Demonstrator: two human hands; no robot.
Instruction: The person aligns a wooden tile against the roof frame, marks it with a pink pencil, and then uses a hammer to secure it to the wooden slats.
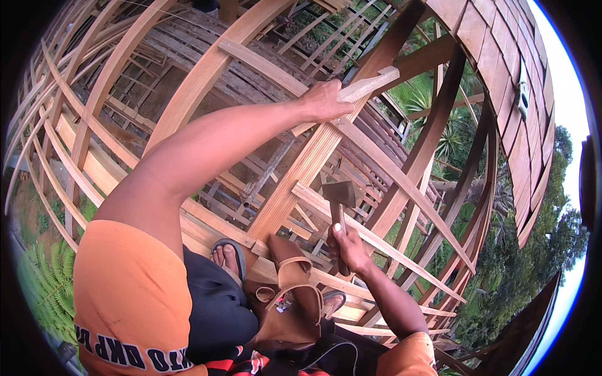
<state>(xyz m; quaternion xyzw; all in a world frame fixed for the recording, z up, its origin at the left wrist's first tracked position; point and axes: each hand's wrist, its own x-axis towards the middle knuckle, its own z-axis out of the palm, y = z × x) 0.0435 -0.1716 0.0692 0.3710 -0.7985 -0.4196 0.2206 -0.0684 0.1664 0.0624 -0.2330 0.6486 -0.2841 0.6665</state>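
Observation:
My left hand (326, 102), arm stretched forward, is closed around a short pale piece of wood (371, 85) with a notched far end. It is held where a thin batten (263, 66) crosses a thick rafter (300, 178). Lower and to the right, my right hand (351, 248) grips the wooden handle of a hatchet (339, 193). Its broad metal head points up, above another batten (389, 233), and appears apart from the wood. A brown leather tool pouch (298, 305) hangs at my waist, with small items inside that I cannot make out.
My sandalled feet (231, 257) stand on the roof framing. Curved rafters (188, 100) rise at the left, with open gaps showing beams and ground far below. Wooden shingles (495, 56) cover the upper right, where a green-and-white object (522, 100) lies. Trees stand beyond.

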